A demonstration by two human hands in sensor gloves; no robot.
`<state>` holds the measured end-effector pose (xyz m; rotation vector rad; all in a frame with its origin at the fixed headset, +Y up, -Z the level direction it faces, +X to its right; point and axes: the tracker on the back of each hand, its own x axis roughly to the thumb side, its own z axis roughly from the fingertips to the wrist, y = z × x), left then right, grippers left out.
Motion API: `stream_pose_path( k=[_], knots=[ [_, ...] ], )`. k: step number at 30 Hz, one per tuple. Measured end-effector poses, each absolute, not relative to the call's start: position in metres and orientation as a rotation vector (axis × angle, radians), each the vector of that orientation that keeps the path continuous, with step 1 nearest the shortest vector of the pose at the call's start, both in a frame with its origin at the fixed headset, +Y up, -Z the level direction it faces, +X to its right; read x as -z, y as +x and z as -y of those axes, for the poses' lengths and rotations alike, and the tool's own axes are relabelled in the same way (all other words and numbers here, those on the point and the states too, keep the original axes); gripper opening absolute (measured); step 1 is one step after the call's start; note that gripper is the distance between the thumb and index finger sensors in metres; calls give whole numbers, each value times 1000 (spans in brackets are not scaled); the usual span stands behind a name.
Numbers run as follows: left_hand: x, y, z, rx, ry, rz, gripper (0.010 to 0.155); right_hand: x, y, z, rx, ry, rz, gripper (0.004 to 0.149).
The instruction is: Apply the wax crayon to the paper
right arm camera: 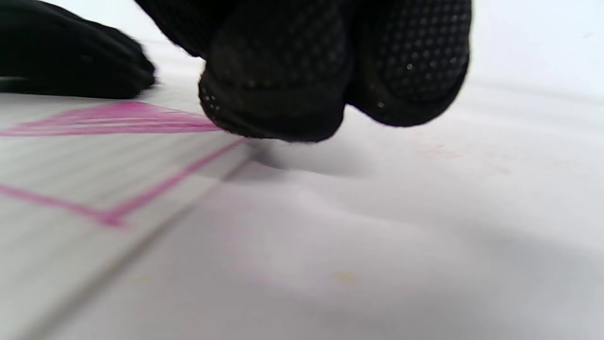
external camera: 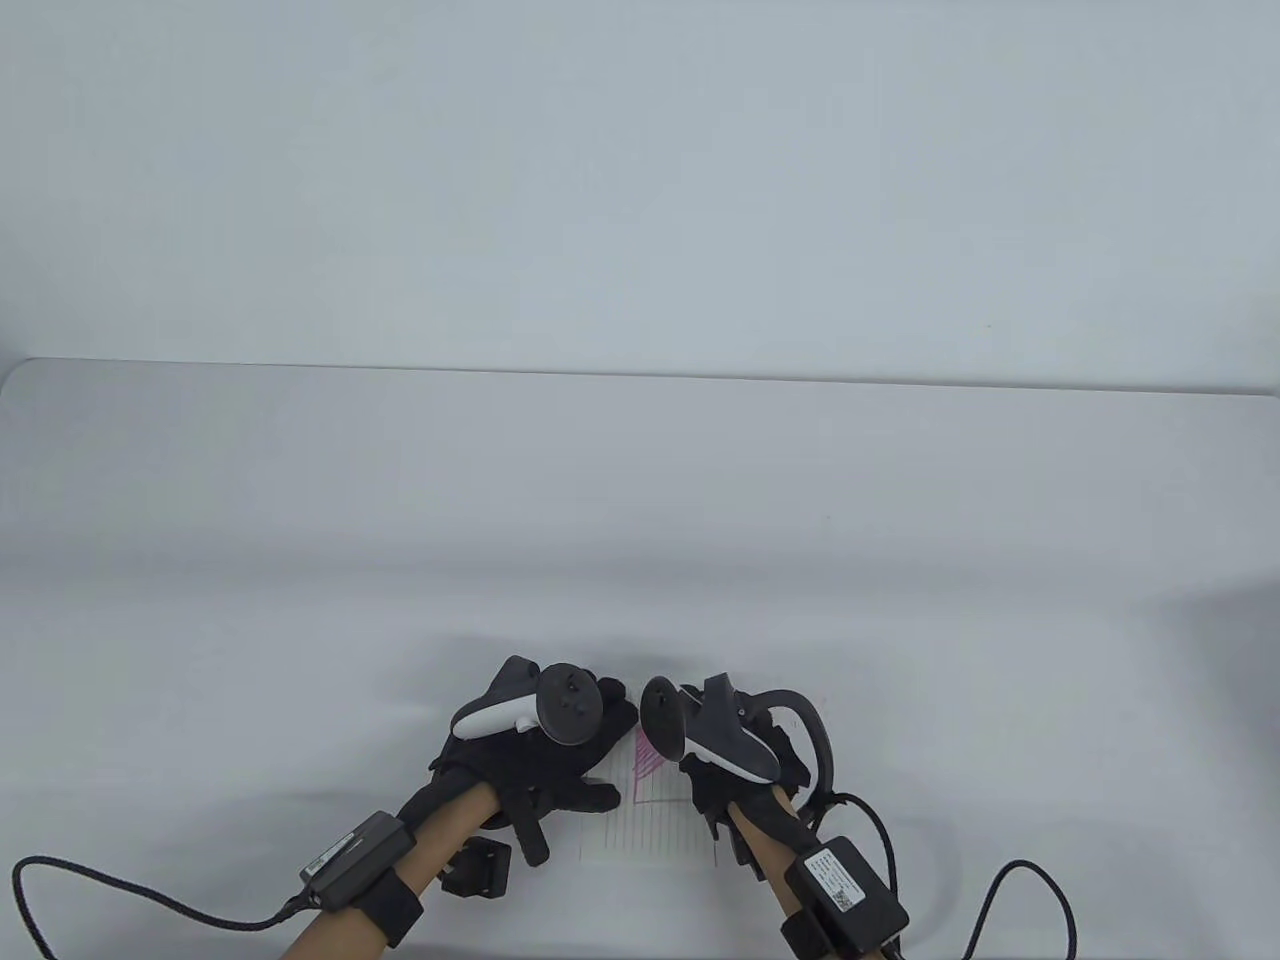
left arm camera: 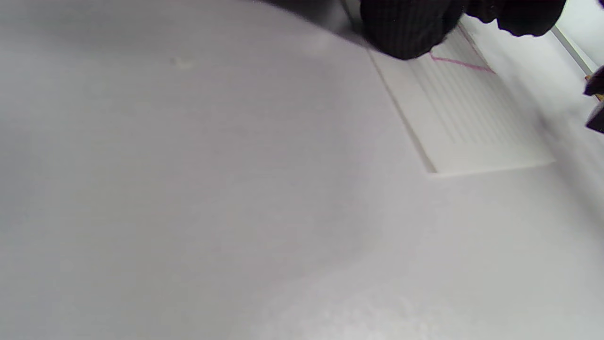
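Note:
A lined sheet of paper [external camera: 650,830] lies at the table's near edge, between my hands. It carries a pink crayon outline and pink shading [external camera: 648,760]. My left hand [external camera: 575,790] rests flat on the paper's left part, fingers spread. Its fingers [left arm camera: 406,28] show on the sheet [left arm camera: 472,123] in the left wrist view. My right hand [external camera: 720,790] is curled at the paper's right side. Its fingers [right arm camera: 278,94] are bunched low over the paper [right arm camera: 71,165], at the end of the pink strokes [right arm camera: 118,120]. The crayon is hidden inside them.
A small black block [external camera: 480,868] lies on the table by my left wrist. Cables trail from both forearms [external camera: 60,900] [external camera: 1040,900]. The white table runs back to its far edge [external camera: 640,375].

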<state>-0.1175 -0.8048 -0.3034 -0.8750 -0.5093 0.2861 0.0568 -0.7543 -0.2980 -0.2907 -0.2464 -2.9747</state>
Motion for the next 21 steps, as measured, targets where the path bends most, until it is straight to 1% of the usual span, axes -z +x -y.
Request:
stream_pose_path(
  k=[1, 3, 4, 5, 7, 8, 10, 11, 13, 14, 15, 17, 18, 19, 20, 21],
  knots=[
    [303, -117, 805, -286, -875, 509, 84, 297, 56, 755, 2980, -294, 250, 39],
    [303, -118, 805, -289, -876, 509, 84, 291, 51, 755, 3014, -408, 240, 40],
    [303, -118, 805, -290, -877, 509, 84, 287, 47, 755, 3076, -468, 323, 40],
    [303, -118, 805, -291, -877, 509, 84, 284, 42, 755, 3134, -558, 488, 40],
    [303, -118, 805, -290, -878, 510, 84, 283, 38, 759, 3194, -658, 754, 40],
    [304, -118, 805, -293, -879, 510, 84, 283, 39, 759, 3199, -569, 645, 40],
    [303, -117, 805, -292, -879, 510, 84, 291, 46, 755, 3104, -482, 451, 39],
    [303, -118, 805, -290, -878, 511, 84, 294, 51, 754, 3019, -365, 332, 39],
    [303, -118, 805, -292, -879, 510, 84, 296, 55, 754, 2929, -304, 226, 39],
    [303, -118, 805, -293, -879, 510, 84, 294, 54, 754, 2939, -332, 219, 39],
    [303, -118, 805, -293, -879, 510, 84, 291, 53, 753, 2994, -407, 237, 40],
    [303, -118, 805, -294, -879, 510, 84, 286, 46, 755, 3181, -576, 495, 40],
    [303, -118, 805, -294, -879, 510, 84, 284, 41, 758, 3246, -667, 751, 40],
    [303, -118, 805, -295, -878, 510, 84, 283, 38, 763, 3230, -636, 920, 40],
    [303, -118, 805, -295, -878, 510, 84, 281, 40, 760, 3197, -556, 853, 39],
    [303, -118, 805, -295, -877, 510, 84, 285, 41, 758, 3165, -599, 621, 39]
  ],
)
